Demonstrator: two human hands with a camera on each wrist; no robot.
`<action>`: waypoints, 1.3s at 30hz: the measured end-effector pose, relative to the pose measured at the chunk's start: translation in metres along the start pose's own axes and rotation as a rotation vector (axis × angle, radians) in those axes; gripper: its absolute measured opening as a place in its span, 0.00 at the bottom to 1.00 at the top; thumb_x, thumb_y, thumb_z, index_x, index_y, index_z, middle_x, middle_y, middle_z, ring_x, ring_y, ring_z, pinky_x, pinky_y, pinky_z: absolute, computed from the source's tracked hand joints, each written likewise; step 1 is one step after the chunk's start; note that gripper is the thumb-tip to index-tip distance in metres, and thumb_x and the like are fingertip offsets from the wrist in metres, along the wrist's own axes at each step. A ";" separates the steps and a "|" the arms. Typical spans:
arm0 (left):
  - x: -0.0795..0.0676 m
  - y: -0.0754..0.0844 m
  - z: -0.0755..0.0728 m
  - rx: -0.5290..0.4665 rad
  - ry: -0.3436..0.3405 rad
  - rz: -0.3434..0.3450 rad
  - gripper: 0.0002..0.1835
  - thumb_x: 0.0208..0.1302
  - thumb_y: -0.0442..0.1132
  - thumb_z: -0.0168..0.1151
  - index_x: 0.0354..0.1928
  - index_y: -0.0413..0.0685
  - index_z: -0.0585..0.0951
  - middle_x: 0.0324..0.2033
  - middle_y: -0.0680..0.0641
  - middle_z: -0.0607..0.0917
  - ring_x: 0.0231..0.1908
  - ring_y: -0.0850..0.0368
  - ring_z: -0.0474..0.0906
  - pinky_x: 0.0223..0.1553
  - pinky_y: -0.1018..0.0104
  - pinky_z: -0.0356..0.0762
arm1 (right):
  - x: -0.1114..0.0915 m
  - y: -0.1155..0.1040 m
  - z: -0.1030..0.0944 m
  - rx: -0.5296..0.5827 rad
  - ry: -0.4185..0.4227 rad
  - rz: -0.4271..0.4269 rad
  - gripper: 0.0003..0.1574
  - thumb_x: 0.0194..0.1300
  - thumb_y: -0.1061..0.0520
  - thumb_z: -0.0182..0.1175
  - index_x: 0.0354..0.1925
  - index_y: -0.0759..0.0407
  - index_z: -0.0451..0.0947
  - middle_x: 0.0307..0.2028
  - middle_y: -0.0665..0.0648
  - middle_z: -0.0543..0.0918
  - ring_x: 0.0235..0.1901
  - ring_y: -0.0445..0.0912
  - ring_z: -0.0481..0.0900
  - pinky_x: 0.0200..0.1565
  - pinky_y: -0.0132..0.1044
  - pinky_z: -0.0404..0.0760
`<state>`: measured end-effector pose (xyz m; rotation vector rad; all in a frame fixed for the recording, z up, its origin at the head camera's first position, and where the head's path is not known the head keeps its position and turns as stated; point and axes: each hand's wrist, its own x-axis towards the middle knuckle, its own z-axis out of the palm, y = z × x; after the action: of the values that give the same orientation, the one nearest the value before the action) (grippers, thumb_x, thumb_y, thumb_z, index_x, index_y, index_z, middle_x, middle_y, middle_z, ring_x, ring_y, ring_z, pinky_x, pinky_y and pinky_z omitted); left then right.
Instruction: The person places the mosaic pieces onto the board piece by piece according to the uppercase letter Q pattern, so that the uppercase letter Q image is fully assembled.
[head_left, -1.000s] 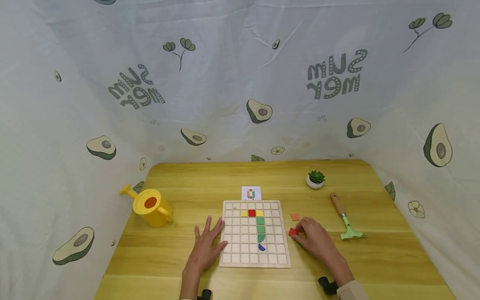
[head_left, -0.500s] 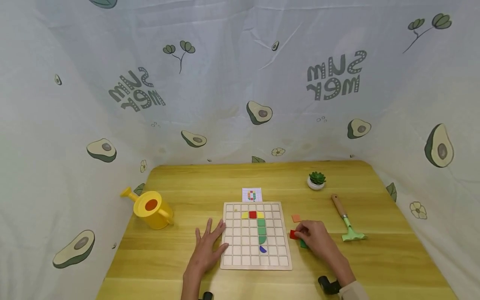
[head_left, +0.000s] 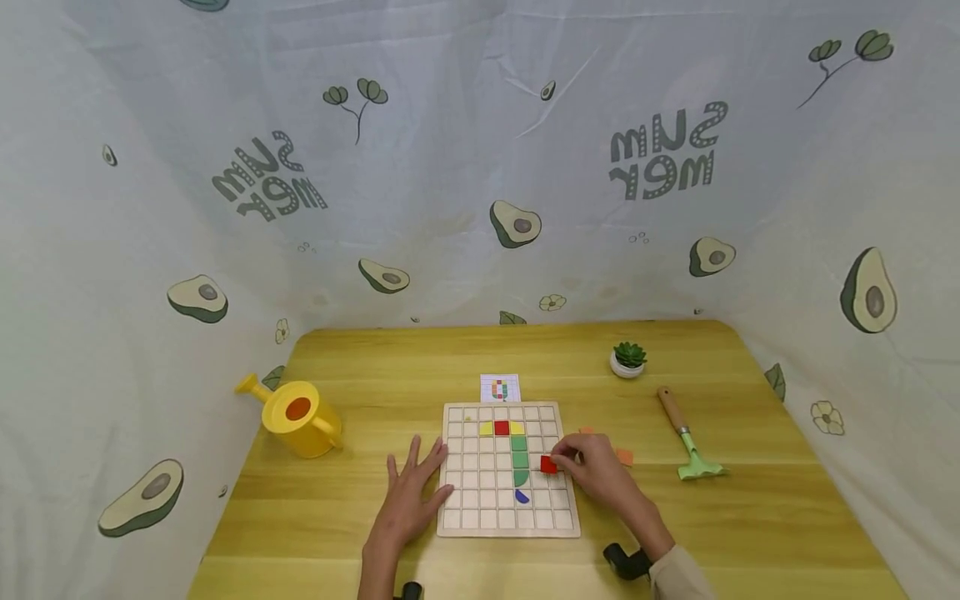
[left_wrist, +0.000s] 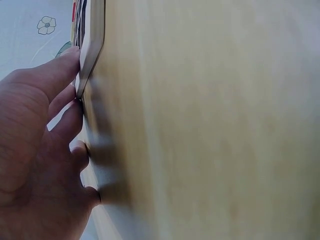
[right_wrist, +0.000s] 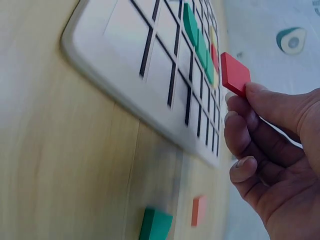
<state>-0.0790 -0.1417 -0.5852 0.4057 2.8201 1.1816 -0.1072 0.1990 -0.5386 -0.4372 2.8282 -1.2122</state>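
Note:
My right hand [head_left: 600, 477] pinches a red square tile [head_left: 548, 464] between thumb and fingertips, over the right part of the wooden grid board [head_left: 468, 475]. In the right wrist view the red tile [right_wrist: 234, 75] is tilted and apart from the board [right_wrist: 117, 47]. My left hand [head_left: 405, 502] lies with spread fingers against the board's left edge, its thumb on the rim. On the board lie another red tile [head_left: 502, 427] between two yellow pieces, a column of green pieces [head_left: 520, 454], and a blue piece [head_left: 522, 497] sitting askew below.
Behind the board lies a pattern card [head_left: 499, 387]. Orange tiles [head_left: 624, 457] lie right of the board, beside a green tile [right_wrist: 156, 225] seen in the right wrist view. A yellow watering can [head_left: 302, 418], a potted succulent [head_left: 628, 359] and a hand rake [head_left: 693, 462] stand farther out.
My right hand has picked up the red tile from the table right of the board and moved left with it over the grid. The left hand has stayed in place.

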 end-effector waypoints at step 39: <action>0.003 0.001 -0.002 0.003 -0.027 -0.033 0.34 0.74 0.43 0.70 0.79 0.44 0.73 0.81 0.47 0.68 0.85 0.36 0.44 0.80 0.25 0.23 | 0.026 -0.032 0.056 -0.071 -0.127 -0.092 0.08 0.67 0.65 0.75 0.31 0.57 0.88 0.26 0.44 0.81 0.27 0.37 0.71 0.29 0.28 0.76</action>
<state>-0.0816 -0.1415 -0.5831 0.3717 2.7951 1.1564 -0.1166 0.1319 -0.5526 -0.6303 2.7767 -1.0591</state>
